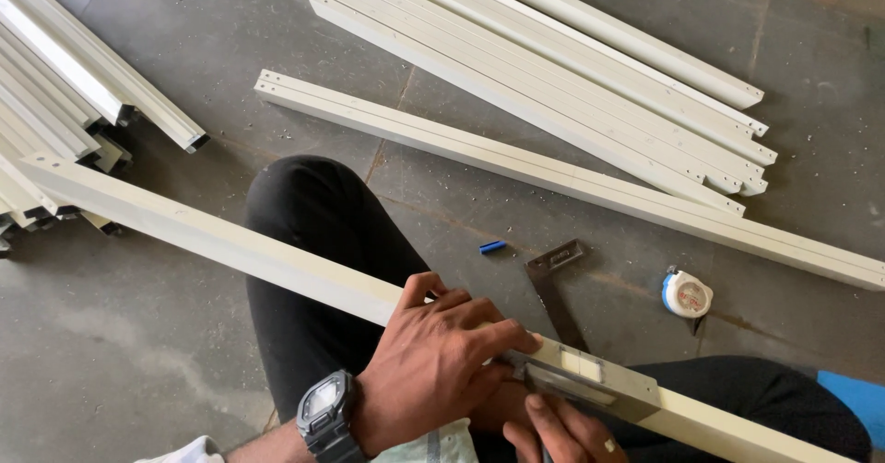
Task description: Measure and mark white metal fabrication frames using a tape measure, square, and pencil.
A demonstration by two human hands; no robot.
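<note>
white profile (230, 242): smooth painted metal | try square (562, 297): dull steel | floor (138, 352): rough grey stone

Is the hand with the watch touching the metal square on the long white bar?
Touching. The head view shows the left hand fingertips pressing on the try square laid across the white bar.

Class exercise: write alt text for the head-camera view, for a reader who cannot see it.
A left hand presses a metal square onto a long white bar across the person's lap, the right hand beside it. More white bars and a tape measure lie nearby.
</note>
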